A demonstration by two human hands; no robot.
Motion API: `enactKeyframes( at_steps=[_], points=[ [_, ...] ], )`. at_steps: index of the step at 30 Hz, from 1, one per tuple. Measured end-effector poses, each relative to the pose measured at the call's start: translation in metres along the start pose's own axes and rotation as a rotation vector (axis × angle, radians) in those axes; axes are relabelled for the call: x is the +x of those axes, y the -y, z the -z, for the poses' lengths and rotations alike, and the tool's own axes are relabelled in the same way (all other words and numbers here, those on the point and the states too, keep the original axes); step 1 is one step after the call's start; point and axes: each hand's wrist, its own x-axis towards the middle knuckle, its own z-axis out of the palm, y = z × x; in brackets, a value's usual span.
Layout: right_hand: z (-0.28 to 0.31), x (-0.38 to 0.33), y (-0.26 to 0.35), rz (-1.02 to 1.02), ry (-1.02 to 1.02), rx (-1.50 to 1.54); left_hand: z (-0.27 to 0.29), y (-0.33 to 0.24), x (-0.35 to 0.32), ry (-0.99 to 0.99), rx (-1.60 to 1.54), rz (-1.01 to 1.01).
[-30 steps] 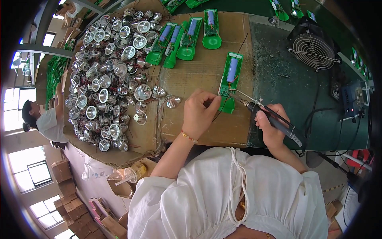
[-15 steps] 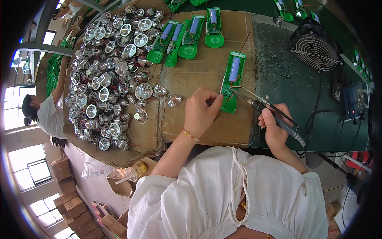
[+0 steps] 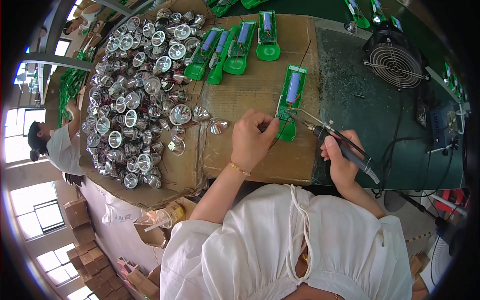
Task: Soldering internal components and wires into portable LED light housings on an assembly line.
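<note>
A green plastic torch housing point(image 3: 286, 131) lies on the cardboard, with a purple battery cell point(image 3: 294, 88) and a small green circuit board in it. My right hand point(image 3: 343, 154) grips a soldering iron point(image 3: 352, 156) with a thin metal feed tube point(image 3: 310, 116) along it; the tip is at the circuit board. My left hand point(image 3: 254, 137) is closed at the housing's left edge, thumb and forefinger pinched together. A thin dark wire runs by those fingertips; whether they hold it is too small to make out.
Many silver reflectors with wires point(image 3: 131, 118) fill the cardboard at the left. Several green housings with batteries point(image 3: 239, 49) lie at the back. At the right stand a fan with a wire guard point(image 3: 395, 65) and a blue box point(image 3: 444, 129). Another person point(image 3: 59, 145) works at far left.
The soldering iron and my right hand have shifted slightly left, its tip staying at the board. My left hand keeps its place. At far left the other person's arm has lowered.
</note>
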Motion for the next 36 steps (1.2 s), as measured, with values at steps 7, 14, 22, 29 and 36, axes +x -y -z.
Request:
enactKeyframes(
  at_steps=[7,14,22,29,36],
  points=[
    [0.009,-0.005,0.005,0.043,-0.03,0.051,0.001,0.0,-0.001,-0.004,0.025,0.005],
    [0.013,-0.008,0.003,0.02,-0.027,0.044,-0.003,-0.002,-0.003,-0.043,0.035,-0.023],
    [0.012,-0.009,0.001,0.03,-0.004,0.047,0.0,0.0,-0.006,-0.027,-0.064,-0.13],
    [0.012,-0.007,0.0,0.033,0.041,-0.028,0.0,0.005,-0.007,0.03,-0.005,-0.204],
    [0.009,-0.004,-0.001,0.051,0.054,-0.094,0.001,0.007,-0.005,0.03,0.029,-0.255]
  ],
)
